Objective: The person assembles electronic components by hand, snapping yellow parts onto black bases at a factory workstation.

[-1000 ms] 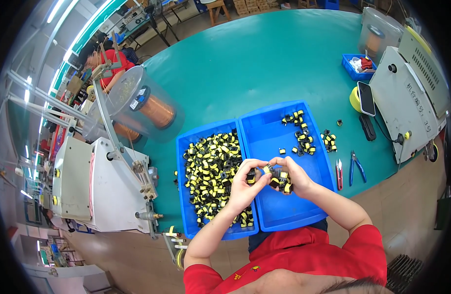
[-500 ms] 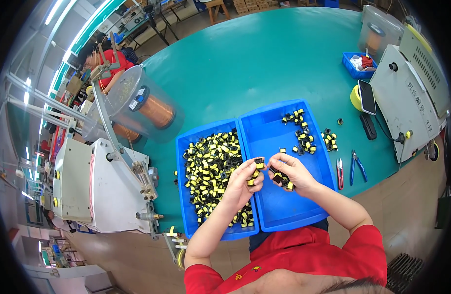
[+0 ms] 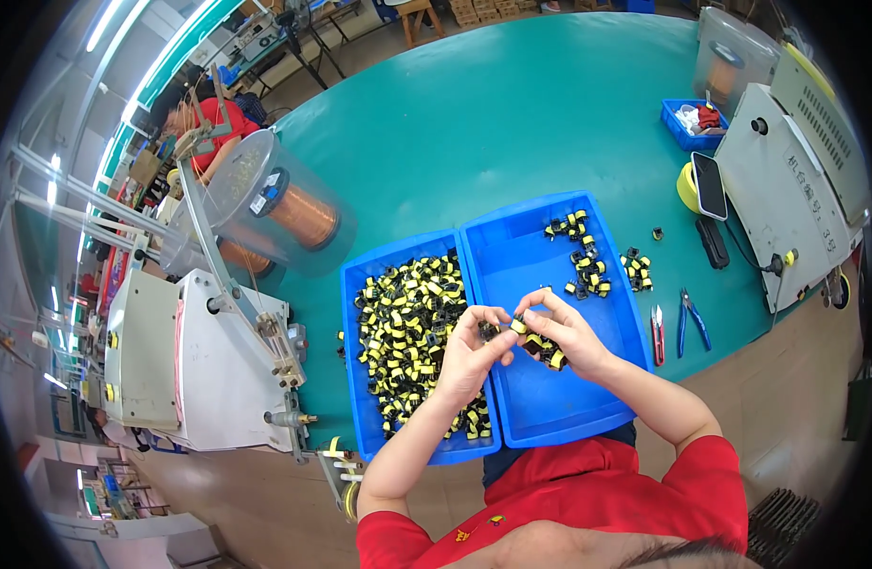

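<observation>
My left hand is closed with its fingertips around a small black coil bobbin, above the divide between two blue trays. Close beside it, my right hand is curled round several yellow-taped coil bobbins, and its fingertips pinch one more near the left fingers. The left tray is filled with a loose heap of such bobbins. In the right tray, a group of bobbins lies along the far right side. Part of what my hands hold is hidden by the fingers.
Red-handled snips and blue-handled pliers lie right of the trays. More bobbins sit nearby on the green table. A phone rests against a yellow roll. Machines flank both sides; a copper wire spool stands left.
My left fingers have shifted: the yellow-taped bobbins seen in them before no longer show, and a dark one does. A yellow-taped bobbin now shows at my right fingertips.
</observation>
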### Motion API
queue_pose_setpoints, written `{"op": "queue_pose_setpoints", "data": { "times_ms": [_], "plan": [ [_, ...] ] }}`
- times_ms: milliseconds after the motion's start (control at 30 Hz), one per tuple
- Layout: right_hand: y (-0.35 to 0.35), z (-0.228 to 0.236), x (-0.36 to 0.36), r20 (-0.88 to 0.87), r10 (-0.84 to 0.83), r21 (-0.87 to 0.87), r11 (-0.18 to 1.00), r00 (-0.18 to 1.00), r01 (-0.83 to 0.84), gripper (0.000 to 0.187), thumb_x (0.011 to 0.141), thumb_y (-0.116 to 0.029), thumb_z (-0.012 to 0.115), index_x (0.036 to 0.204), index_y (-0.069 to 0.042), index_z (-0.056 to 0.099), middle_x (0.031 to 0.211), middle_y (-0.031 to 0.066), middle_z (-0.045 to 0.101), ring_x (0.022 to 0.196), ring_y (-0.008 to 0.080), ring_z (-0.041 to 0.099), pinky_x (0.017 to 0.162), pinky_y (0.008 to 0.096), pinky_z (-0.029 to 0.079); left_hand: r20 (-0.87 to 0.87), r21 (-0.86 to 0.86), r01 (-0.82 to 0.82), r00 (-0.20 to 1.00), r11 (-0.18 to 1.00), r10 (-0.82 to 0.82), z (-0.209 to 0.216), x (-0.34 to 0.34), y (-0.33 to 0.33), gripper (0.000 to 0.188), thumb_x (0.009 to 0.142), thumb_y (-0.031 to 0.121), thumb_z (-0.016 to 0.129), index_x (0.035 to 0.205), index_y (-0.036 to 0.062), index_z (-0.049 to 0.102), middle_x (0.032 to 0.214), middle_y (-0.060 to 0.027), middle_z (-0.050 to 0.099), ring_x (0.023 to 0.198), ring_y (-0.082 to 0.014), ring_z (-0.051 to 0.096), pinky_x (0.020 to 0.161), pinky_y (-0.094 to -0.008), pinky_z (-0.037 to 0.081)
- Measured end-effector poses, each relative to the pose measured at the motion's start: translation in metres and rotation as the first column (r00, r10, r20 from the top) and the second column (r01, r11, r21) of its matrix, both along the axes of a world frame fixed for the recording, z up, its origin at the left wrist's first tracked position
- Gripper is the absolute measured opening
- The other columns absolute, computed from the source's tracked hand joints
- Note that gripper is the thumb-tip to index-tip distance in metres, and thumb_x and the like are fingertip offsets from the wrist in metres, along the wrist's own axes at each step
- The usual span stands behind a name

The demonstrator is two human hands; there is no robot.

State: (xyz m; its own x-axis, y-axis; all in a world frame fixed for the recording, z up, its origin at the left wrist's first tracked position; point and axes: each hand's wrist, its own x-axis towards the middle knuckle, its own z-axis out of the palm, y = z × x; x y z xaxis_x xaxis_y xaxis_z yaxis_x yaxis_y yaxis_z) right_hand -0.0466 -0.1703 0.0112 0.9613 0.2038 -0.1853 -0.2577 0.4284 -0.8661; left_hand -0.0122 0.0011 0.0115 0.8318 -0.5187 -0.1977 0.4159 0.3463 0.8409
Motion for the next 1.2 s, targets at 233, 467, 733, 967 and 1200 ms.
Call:
{"op": "queue_pose_setpoints", "data": {
  "times_ms": [233, 467, 733, 967, 1200],
  "plan": [
    [-0.004, 0.002, 0.001, -0.047, 0.017, 0.002, 1.0, 0.999, -0.017, 0.025, 0.091, -0.029, 0.051, 0.106, -0.008, 0.05, 0.086, 0.0037, 0.059, 0.072, 0.0103, 0.056, 0.056, 0.0229, 0.044, 0.184, 0.131, -0.059, 0.982, 0.99, 0.034, -0.005, 0.0, -0.001, 0.027, 0.082, 0.003, 0.063, 0.104, 0.0051, 0.048, 0.1, -0.0046, 0.052, 0.071, -0.0076, 0.048, 0.052, -0.0188, 0.037],
    [-0.004, -0.008, 0.004, -0.199, 0.033, 0.171, 0.985, 0.979, 0.002, 0.025, 0.083, -0.013, 0.052, 0.107, -0.008, 0.05, 0.096, 0.0047, 0.057, 0.073, 0.013, 0.055, 0.049, 0.0247, 0.041, -0.263, -0.123, 0.052, 0.961, 0.991, -0.084, -0.001, 0.013, 0.009, 0.036, 0.092, 0.015, 0.049, 0.125, 0.0022, 0.044, 0.096, -0.0068, 0.056, 0.065, -0.0088, 0.045, 0.045, -0.0179, 0.031],
    [-0.002, -0.005, 0.006, -0.235, 0.031, 0.119, 0.993, 0.972, -0.002, 0.024, 0.086, -0.023, 0.061, 0.103, -0.008, 0.054, 0.097, 0.0065, 0.059, 0.07, 0.0094, 0.053, 0.05, 0.0222, 0.041, 0.808, 0.454, -0.706, 0.583, 0.544, 0.082, 0.006, 0.027, 0.023, 0.03, 0.086, 0.005, 0.054, 0.115, 0.0009, 0.051, 0.097, -0.0083, 0.054, 0.087, -0.0183, 0.051, 0.076, -0.0298, 0.042],
    [-0.003, -0.005, 0.005, -0.29, 0.041, 0.051, 0.998, 0.956, -0.027, 0.028, 0.088, -0.034, 0.059, 0.1, -0.009, 0.056, 0.084, 0.0036, 0.057, 0.065, 0.0063, 0.053, 0.047, 0.0204, 0.04, 0.831, 0.495, -0.868, 0.486, -0.039, -0.271, -0.002, 0.04, 0.051, 0.024, 0.084, 0.011, 0.057, 0.107, 0.003, 0.057, 0.105, -0.0132, 0.053, 0.107, -0.0308, 0.046, 0.092, -0.0406, 0.036],
    [0.0, -0.007, 0.004, -0.226, 0.021, -0.006, 1.0, 0.974, -0.024, 0.03, 0.085, -0.035, 0.063, 0.093, -0.009, 0.05, 0.079, 0.002, 0.055, 0.065, 0.006, 0.052, 0.048, 0.0193, 0.039, 0.911, 0.413, -0.688, 0.312, 0.597, -0.27, 0.002, 0.025, 0.014, 0.023, 0.076, 0.006, 0.067, 0.097, 0.0022, 0.061, 0.096, -0.0103, 0.06, 0.091, -0.0262, 0.056, 0.084, -0.0358, 0.042]
  ]
}}
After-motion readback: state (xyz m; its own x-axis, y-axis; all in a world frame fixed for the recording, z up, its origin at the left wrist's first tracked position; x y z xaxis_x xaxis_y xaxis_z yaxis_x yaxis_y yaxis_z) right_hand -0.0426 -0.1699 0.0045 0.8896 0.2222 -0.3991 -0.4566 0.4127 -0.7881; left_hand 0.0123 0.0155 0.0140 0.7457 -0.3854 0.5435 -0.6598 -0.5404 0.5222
